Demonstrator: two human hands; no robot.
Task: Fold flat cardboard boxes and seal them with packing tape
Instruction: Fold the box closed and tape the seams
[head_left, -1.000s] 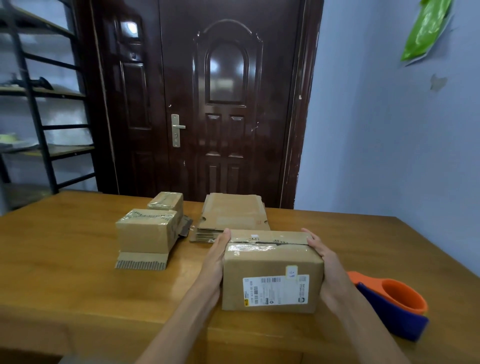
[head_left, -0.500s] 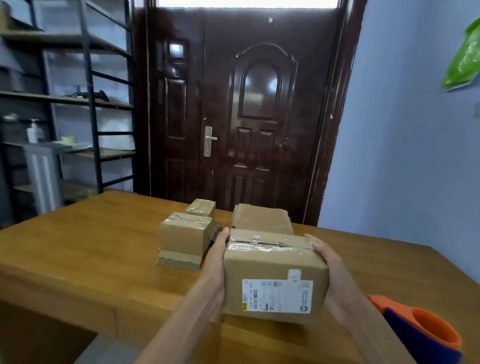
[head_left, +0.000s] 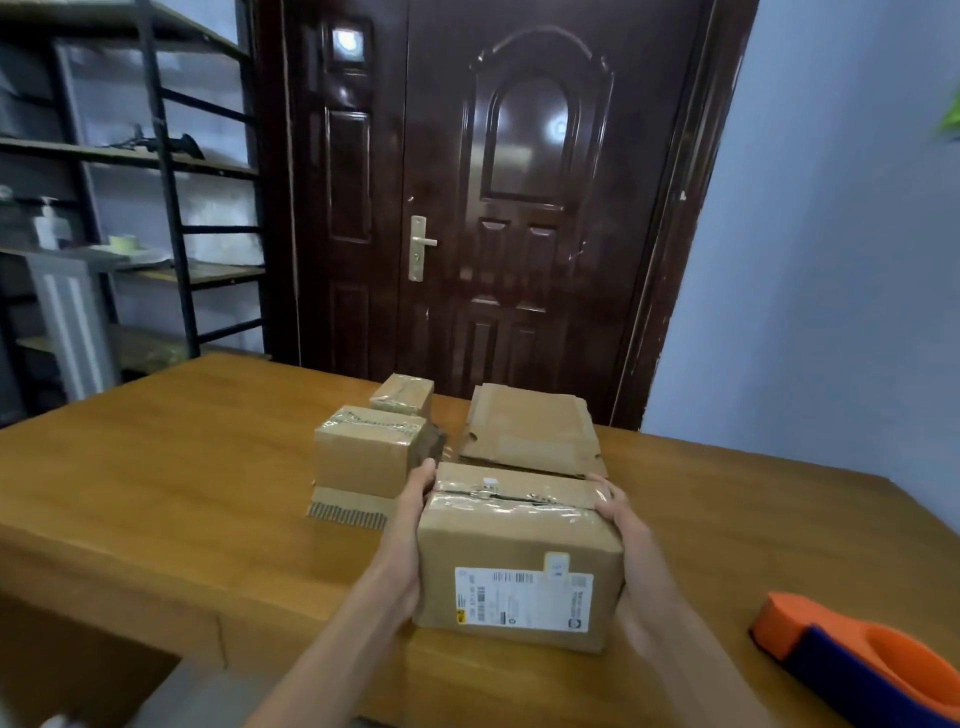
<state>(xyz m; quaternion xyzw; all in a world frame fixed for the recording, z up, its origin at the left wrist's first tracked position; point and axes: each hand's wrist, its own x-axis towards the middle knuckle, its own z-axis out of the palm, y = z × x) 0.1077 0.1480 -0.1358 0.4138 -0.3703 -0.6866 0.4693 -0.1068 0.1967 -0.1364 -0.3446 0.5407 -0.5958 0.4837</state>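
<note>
Cardboard fills the grip: the left hand (head_left: 410, 525) lies flat along the left side of the taped box (head_left: 519, 561), fingers straight and reaching up to its top edge, while the right hand (head_left: 621, 525) presses the right side in the same way, fingers running up to the far top corner. Neither hand curls round anything; the box is squeezed between two open palms. It sits at the near middle of the wooden table (head_left: 156, 493), its shipping label (head_left: 522, 597) facing the camera, and whether its base rests on the wood or is lifted a little cannot be told. Clear packing tape (head_left: 509, 506) runs wrinkled along the top seam, so this box looks folded and sealed, and the step in hand seems to be carrying it off to join the finished ones. Just beyond the left hand stands a second sealed box (head_left: 363, 452) on a strip of corrugated board, with a smaller sealed box (head_left: 402, 395) behind it. Farther back lies a stack of flat cardboard (head_left: 530, 431), not yet folded. The orange and blue tape dispenser (head_left: 862, 660) lies well apart at the near right. Next, the box probably needs setting beside the others without knocking them, then a flat sheet pulled forward.
</note>
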